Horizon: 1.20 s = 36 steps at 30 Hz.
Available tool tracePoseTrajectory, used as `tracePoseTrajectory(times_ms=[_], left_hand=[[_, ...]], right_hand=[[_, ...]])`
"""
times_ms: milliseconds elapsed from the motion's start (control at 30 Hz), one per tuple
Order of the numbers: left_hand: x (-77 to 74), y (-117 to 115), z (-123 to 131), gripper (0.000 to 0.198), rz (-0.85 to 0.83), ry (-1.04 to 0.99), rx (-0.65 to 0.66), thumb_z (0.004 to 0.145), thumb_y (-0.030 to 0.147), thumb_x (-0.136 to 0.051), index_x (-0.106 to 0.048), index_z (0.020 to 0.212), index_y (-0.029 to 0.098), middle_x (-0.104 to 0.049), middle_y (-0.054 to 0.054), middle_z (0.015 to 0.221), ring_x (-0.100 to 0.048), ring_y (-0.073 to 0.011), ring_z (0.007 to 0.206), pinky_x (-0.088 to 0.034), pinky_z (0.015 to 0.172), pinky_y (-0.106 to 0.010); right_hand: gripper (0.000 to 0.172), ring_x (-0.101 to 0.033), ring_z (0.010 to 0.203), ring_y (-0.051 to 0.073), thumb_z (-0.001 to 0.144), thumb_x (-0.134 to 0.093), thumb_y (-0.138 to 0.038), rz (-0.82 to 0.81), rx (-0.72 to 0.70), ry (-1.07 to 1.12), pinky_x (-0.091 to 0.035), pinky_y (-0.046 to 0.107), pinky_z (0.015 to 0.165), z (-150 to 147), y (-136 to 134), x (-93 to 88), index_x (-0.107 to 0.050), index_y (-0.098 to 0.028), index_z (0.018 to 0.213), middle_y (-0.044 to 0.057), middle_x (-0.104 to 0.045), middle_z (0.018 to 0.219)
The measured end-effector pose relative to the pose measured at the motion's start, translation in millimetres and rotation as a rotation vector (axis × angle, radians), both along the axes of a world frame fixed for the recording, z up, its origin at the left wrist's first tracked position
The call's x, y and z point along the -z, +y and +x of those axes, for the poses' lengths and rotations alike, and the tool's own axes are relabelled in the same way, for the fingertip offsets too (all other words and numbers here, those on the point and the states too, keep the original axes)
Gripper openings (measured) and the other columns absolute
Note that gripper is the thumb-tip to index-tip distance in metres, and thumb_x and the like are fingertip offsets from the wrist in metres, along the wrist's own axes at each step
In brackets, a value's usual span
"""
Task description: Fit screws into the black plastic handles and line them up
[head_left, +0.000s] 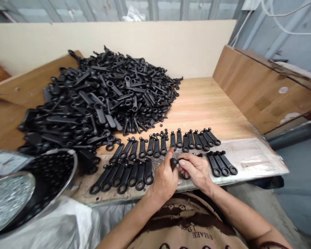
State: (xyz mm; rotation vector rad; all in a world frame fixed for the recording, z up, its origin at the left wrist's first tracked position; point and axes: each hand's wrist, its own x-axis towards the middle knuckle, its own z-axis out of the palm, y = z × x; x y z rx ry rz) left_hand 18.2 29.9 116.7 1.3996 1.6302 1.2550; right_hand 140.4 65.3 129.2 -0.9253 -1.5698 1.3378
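My left hand [164, 180] and my right hand [196, 170] meet over the table's front edge, and their fingers pinch a small black part [174, 163] between them. Most of that part is hidden by my fingers. Black ring-ended lever pieces lie side by side in neat rows [126, 176] to the left of my hands. Another row [194, 141] runs just beyond my fingers, and a short group of the levers [221, 164] lies to the right of my right hand.
A large heap of black levers [98, 93] covers the wooden table's [204, 107] left side. At front left sit a steel bowl [72, 165] of black rings and a round dish [28, 181] of small silver parts. Clear plastic sheeting [248, 155] lies at front right, and a wooden panel [261, 90] stands to the right.
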Motion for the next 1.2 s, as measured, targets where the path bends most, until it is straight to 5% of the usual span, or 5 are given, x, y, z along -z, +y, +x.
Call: tracePoseTrajectory(times_ms=[200, 467, 833, 967, 1200], left_hand=[[-13.2, 8, 12, 0.089, -0.015, 0.034, 0.376, 0.074, 0.03, -0.064, -0.007, 0.142, 0.022, -0.036, -0.011, 0.141, -0.035, -0.0243, 0.127, -0.024, 0.107, -0.039], [-10.3, -17, -31, 0.065, -0.036, -0.129, -0.029, 0.076, 0.032, -0.061, -0.031, 0.133, 0.023, -0.061, -0.008, 0.107, -0.056, -0.0213, 0.1, -0.039, 0.094, -0.037], [-16.4, -48, -57, 0.056, -0.019, -0.318, -0.357, 0.075, 0.038, -0.061, -0.041, 0.125, 0.021, -0.067, -0.003, 0.095, -0.061, -0.0164, 0.091, -0.043, 0.087, -0.024], [-9.3, -44, -75, 0.053, -0.005, -0.448, -0.416, 0.075, 0.039, -0.062, -0.042, 0.122, 0.024, -0.067, 0.0, 0.092, -0.061, -0.013, 0.09, -0.042, 0.087, -0.019], [-1.0, -44, -94, 0.047, 0.023, -0.545, -0.546, 0.072, 0.039, -0.066, -0.051, 0.114, 0.024, -0.068, 0.001, 0.085, -0.063, -0.012, 0.084, -0.044, 0.085, -0.017]], right_hand=[[0.024, -0.055, 0.053, 0.011, 0.084, -0.052, -0.037, 0.276, 0.188, -0.351, -0.044, 0.022, 0.052, 82, 24, -29.5, -0.066, -0.018, 0.091, 0.001, -0.063, 0.066], [0.032, -0.062, 0.069, 0.022, 0.088, -0.04, -0.037, 0.176, 0.324, -1.652, -0.035, 0.028, 0.057, 181, 66, -30.5, -0.063, -0.017, 0.078, 0.011, -0.067, 0.072], [0.042, -0.065, 0.072, 0.028, 0.084, -0.036, -0.053, 0.187, 0.294, -1.447, -0.041, 0.031, 0.057, 192, 77, 27.6, -0.065, -0.023, 0.09, 0.008, -0.069, 0.071], [0.042, -0.065, 0.078, 0.029, 0.082, -0.043, -0.055, 0.394, 0.35, -1.39, -0.043, 0.033, 0.06, 158, 97, -2.7, -0.065, -0.023, 0.096, 0.01, -0.07, 0.083], [0.025, -0.06, 0.087, 0.016, 0.089, -0.04, -0.027, 0.663, -0.356, -1.179, -0.04, 0.024, 0.074, -31, 163, -32.1, -0.063, -0.021, 0.096, 0.005, -0.067, 0.094]])
